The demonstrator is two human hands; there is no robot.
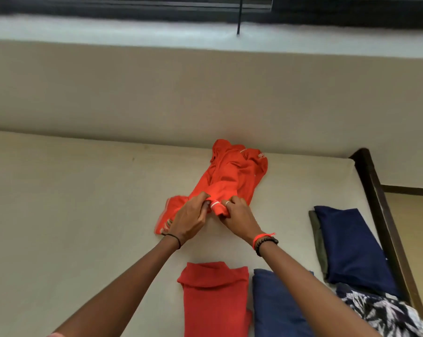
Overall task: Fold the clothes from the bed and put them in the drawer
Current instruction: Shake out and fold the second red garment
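An orange-red shirt (232,171) with white trim lies crumpled on the cream bed (72,203), near the wall. My left hand (188,216) and my right hand (237,215) meet at its near edge, both pinching a sleeve cuff with a white stripe. Close to me lie folded clothes: a red garment (213,300), a blue one (276,305), a navy one (354,246) on top of an olive piece (318,242), and a black-and-white patterned one (385,312). No drawer is in view.
The bed runs up against a beige wall (205,93) with a window ledge above. A dark wooden bed frame (380,203) borders the right side, with yellowish floor beyond it.
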